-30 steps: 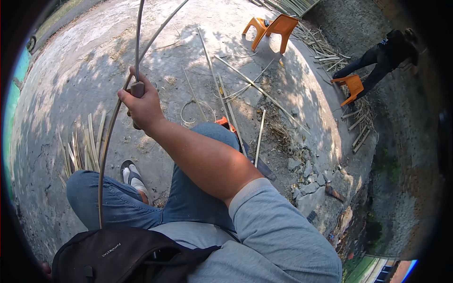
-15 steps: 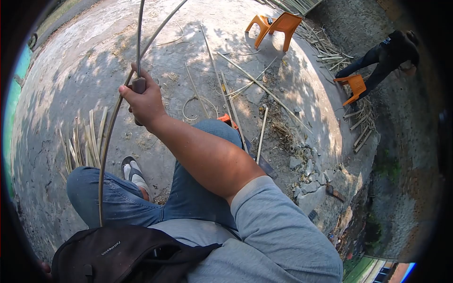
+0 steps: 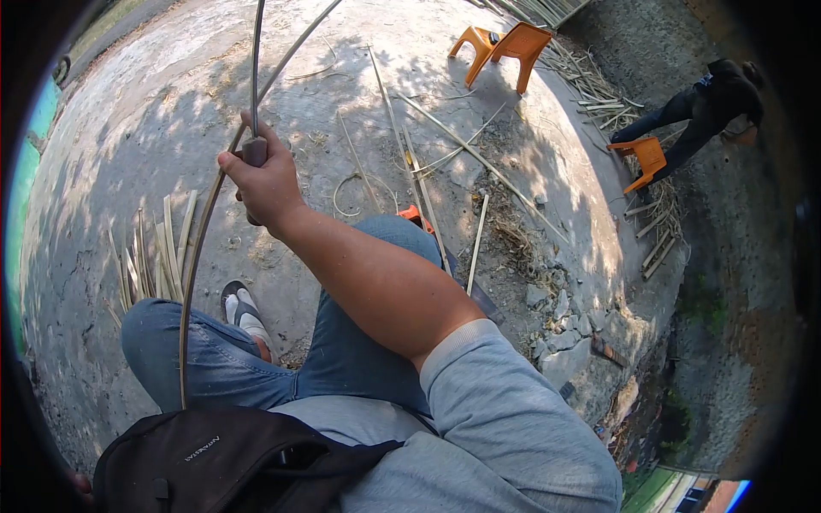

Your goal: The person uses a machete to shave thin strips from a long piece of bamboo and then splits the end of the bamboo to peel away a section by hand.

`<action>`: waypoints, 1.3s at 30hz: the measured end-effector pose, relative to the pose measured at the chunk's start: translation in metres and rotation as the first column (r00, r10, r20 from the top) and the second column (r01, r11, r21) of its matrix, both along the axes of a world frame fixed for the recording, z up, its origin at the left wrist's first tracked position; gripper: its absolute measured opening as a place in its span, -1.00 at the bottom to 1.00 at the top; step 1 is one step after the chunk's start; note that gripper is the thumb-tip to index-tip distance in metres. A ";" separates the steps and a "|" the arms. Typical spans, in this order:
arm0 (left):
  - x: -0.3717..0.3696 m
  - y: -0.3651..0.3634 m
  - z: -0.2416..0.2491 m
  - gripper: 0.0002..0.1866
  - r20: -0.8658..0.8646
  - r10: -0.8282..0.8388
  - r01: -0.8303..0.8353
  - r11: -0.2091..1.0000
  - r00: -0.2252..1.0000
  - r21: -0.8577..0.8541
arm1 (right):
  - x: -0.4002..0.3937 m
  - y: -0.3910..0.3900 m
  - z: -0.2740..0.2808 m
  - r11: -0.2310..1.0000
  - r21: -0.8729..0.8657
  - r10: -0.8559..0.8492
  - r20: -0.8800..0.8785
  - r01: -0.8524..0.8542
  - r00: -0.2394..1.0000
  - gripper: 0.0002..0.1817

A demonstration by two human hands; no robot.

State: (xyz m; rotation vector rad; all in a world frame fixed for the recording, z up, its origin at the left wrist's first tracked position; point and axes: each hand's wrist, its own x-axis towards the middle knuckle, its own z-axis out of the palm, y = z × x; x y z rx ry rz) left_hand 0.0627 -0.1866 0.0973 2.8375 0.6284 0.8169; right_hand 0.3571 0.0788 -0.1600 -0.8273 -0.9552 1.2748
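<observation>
Split bamboo slats fan across rough concrete at left. Right hand fisted round a worn tool handle, blade apparently against a long curved bamboo strip arcing over the denim knee. Left hand out of sight; orange plastic stools far right.

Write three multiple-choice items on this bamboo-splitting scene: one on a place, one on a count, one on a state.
1. Where does the bundle of short bamboo slats lie?
A. on the concrete ground by the jeans-clad knee
B. on an orange chair
C. in the black bag

2. How many orange plastic chairs show?
A. one
B. three
C. five

3. What is the right hand doing?
A. resting open on the knee
B. gripping a tool handle against the long bent bamboo strip
C. holding a stone

Answers: 1 A, the slats rest on bare ground; 2 B, two together at the top, one near the other person; 3 B, its fingers wrap the handle.
</observation>
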 end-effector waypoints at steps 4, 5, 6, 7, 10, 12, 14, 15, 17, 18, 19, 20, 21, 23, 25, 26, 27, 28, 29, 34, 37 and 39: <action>-0.006 0.006 -0.002 -0.62 0.025 -0.041 0.041 0.999 0.999 0.005 | 0.001 -0.003 0.003 1.000 -0.013 0.002 -0.005 -0.002 1.000 -0.26; -0.009 0.009 0.005 -0.63 -0.041 -0.068 0.066 0.997 0.997 -0.041 | 0.001 -0.003 0.006 1.000 -0.022 -0.002 -0.006 0.002 1.000 -0.26; -0.013 0.012 0.017 -0.65 -0.105 -0.095 0.086 0.992 0.990 -0.088 | 0.001 -0.004 0.007 1.000 -0.030 -0.004 -0.007 0.004 1.000 -0.26; -0.015 0.013 0.023 -0.66 -0.167 -0.124 0.102 0.985 0.978 -0.137 | 0.000 -0.004 0.008 0.999 -0.038 -0.006 -0.008 0.005 1.000 -0.26; -0.005 0.001 0.024 -0.67 -0.111 -0.015 -0.012 0.973 0.994 -0.230 | 0.000 -0.003 0.006 1.000 -0.015 0.003 -0.012 -0.003 1.000 -0.25; 0.000 0.007 -0.004 -0.66 -0.017 -0.059 0.059 0.998 0.998 -0.003 | -0.001 -0.002 0.005 1.000 -0.005 0.005 -0.019 -0.005 1.000 -0.25; -0.012 0.015 -0.007 -0.66 -0.057 -0.139 0.144 0.986 0.989 0.090 | -0.001 -0.002 0.006 1.000 -0.005 0.006 -0.017 -0.006 1.000 -0.25; -0.024 0.021 0.007 -0.66 -0.138 -0.190 0.199 0.978 0.972 0.059 | 0.000 -0.003 0.007 1.000 -0.012 0.006 -0.012 -0.006 1.000 -0.25; -0.032 0.019 0.007 -0.67 -0.138 -0.214 0.219 0.975 0.967 0.025 | 0.000 -0.003 0.007 1.000 -0.013 0.013 0.005 -0.013 1.000 -0.24; -0.023 0.016 -0.005 -0.67 -0.059 -0.185 0.186 0.982 0.981 0.022 | 0.001 -0.001 0.005 1.000 -0.009 0.020 0.017 -0.020 1.000 -0.23; -0.017 0.014 -0.011 -0.68 0.020 -0.153 0.152 0.988 0.988 0.018 | 0.002 0.000 0.003 1.000 -0.004 0.028 0.029 -0.028 0.999 -0.21; -0.020 0.012 -0.001 -0.69 -0.016 -0.123 0.119 0.979 0.992 -0.164 | 0.001 0.001 0.002 0.999 -0.003 0.032 0.028 -0.032 0.999 -0.21; -0.024 0.010 0.018 -0.71 -0.056 -0.099 0.074 0.937 0.993 -0.340 | 0.002 0.000 0.002 0.999 -0.004 0.037 0.027 -0.037 0.999 -0.20; -0.021 0.005 0.019 -0.73 -0.052 -0.046 0.023 0.926 0.998 -0.378 | 0.002 -0.001 0.003 0.999 -0.010 0.039 0.032 -0.038 0.999 -0.20; -0.001 0.003 -0.009 -0.74 0.049 0.006 -0.001 0.994 0.999 -0.107 | 0.002 -0.002 0.004 0.999 -0.023 0.031 0.042 -0.030 0.999 -0.20; -0.028 -0.007 -0.004 -0.72 0.051 0.105 -0.079 0.926 0.993 -0.369 | 0.002 -0.003 0.005 0.999 -0.029 0.034 0.047 -0.033 0.998 -0.21; -0.031 -0.007 -0.005 -0.72 0.086 0.135 -0.094 0.925 0.987 -0.369 | 0.002 -0.003 0.006 0.999 -0.031 0.038 0.050 -0.036 0.998 -0.21; -0.029 -0.008 -0.018 -0.71 0.145 0.158 -0.106 0.944 0.977 -0.312 | 0.002 -0.003 0.007 0.999 -0.029 0.040 0.049 -0.039 0.998 -0.21; -0.017 -0.006 -0.031 -0.71 0.219 0.184 -0.131 0.964 0.958 -0.233 | 0.002 -0.003 0.008 0.999 -0.034 0.031 0.047 -0.030 0.998 -0.22; 0.057 0.013 -0.107 -0.67 0.519 0.325 -0.322 0.942 0.791 -0.099 | 0.001 -0.008 0.013 0.996 -0.088 0.022 0.032 -0.020 0.999 -0.25; 0.068 0.025 -0.135 -0.75 0.550 0.353 -0.364 0.927 0.757 -0.095 | 0.000 -0.009 0.013 0.996 -0.089 0.007 0.042 -0.004 0.999 -0.27; 0.075 0.033 -0.150 -0.75 0.553 0.357 -0.367 0.925 0.753 -0.098 | 0.001 -0.010 0.018 0.995 -0.095 0.014 0.077 -0.007 0.997 -0.28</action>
